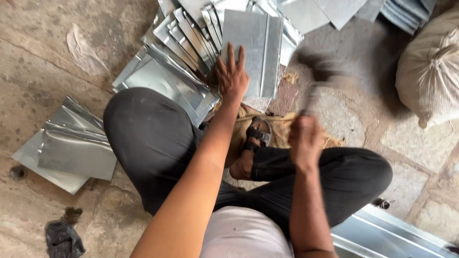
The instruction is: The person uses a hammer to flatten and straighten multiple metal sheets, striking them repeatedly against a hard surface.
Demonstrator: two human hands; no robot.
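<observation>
This is a rough sheet-metal workshop, worked at floor level. The cracked, stained stone floor (57,43) serves as the bench. On it, a fanned heap of folded, shiny galvanised steel sheets (191,43) spreads out. Left of that heap lie two more bent silver sheets (67,148); right of it sits a stuffed pale woven sack (425,71); just below it a scrap of brown burlap (282,129) covers the floor.

We see silvery grey metal sheets (251,45) with a dull shine, black trousers (153,138), a black sandal (257,135), a white shirt (244,234), tan burlap cloth (282,129), an off-white woven sack (430,67), and a mottled brown-grey stone floor (43,57).
</observation>
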